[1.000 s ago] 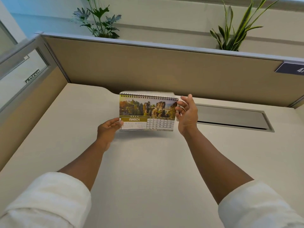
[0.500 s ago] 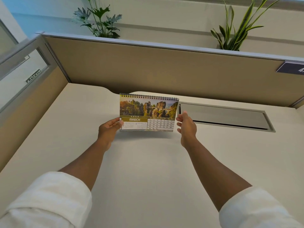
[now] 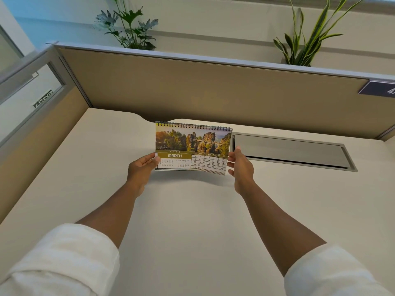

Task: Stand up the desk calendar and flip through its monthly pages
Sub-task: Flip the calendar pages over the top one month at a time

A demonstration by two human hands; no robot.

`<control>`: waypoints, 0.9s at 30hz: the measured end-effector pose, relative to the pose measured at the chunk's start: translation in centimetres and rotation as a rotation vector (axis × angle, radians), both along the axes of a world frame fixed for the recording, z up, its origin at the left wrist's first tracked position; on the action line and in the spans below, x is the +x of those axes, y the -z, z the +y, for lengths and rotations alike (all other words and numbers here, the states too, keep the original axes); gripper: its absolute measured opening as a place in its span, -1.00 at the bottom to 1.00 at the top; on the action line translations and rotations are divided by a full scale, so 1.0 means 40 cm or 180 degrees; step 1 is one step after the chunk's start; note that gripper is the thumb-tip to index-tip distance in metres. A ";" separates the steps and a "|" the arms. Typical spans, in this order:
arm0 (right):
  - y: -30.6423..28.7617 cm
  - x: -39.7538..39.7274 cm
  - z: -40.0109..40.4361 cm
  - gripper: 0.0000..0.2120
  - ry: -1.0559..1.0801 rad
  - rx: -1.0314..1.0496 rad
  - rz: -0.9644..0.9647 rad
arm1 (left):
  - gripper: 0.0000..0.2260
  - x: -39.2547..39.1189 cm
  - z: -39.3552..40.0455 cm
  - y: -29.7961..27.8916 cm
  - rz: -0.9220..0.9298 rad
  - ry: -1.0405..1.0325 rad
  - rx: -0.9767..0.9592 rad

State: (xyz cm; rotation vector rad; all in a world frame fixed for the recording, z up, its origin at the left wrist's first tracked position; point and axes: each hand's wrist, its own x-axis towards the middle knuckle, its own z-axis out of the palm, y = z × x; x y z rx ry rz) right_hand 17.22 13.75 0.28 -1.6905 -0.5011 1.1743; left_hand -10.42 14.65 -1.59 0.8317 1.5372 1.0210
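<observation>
The spiral-bound desk calendar (image 3: 193, 146) stands upright on the cream desk (image 3: 192, 221), its coil along the top. Its front page reads MARCH under a photo of rocks and a stone bridge. My left hand (image 3: 141, 169) pinches the lower left corner of the calendar, thumb on the front. At the lower right corner sits my right hand (image 3: 240, 167), fingertips at the page's edge; whether it grips the page cannot be told.
A grey cable-tray lid (image 3: 292, 151) lies flush in the desk just right of the calendar. A tan partition (image 3: 213, 90) closes the back and the left side. Two potted plants (image 3: 128, 24) rise behind the partition.
My right hand came down from the calendar's upper right edge to its lower right corner. The turned page settled behind the coil. My left hand kept its hold.
</observation>
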 end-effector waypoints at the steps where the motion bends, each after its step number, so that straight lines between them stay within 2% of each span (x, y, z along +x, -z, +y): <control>1: 0.000 -0.001 -0.001 -0.61 -0.0024 0.0004 0.0003 | -0.72 0.000 -0.002 -0.001 0.0012 0.0010 0.0014; 5: -0.005 -0.003 -0.016 -0.55 -0.0183 0.0110 0.0138 | -0.80 -0.001 -0.008 -0.007 0.0129 0.0030 -0.0032; 10: -0.031 -0.010 -0.021 -0.32 -0.0815 0.0418 0.0662 | -0.50 -0.004 -0.008 -0.013 0.0036 0.0051 -0.0031; 13: -0.060 -0.014 -0.020 -0.24 -0.1075 0.0667 0.1057 | -0.47 -0.005 -0.008 -0.011 -0.0085 -0.0137 -0.0098; 16: -0.093 -0.018 -0.010 -0.21 -0.1095 0.0898 0.1304 | -0.54 -0.011 -0.003 -0.005 -0.0265 -0.0377 -0.0170; 20: -0.136 -0.028 0.022 -0.27 -0.0839 0.1213 0.1438 | -0.60 -0.011 0.001 0.003 -0.0112 -0.0064 -0.0036; 27: -0.167 -0.022 0.059 -0.28 -0.0849 0.1395 0.1499 | -0.80 0.000 0.002 0.003 -0.0160 -0.0036 0.0144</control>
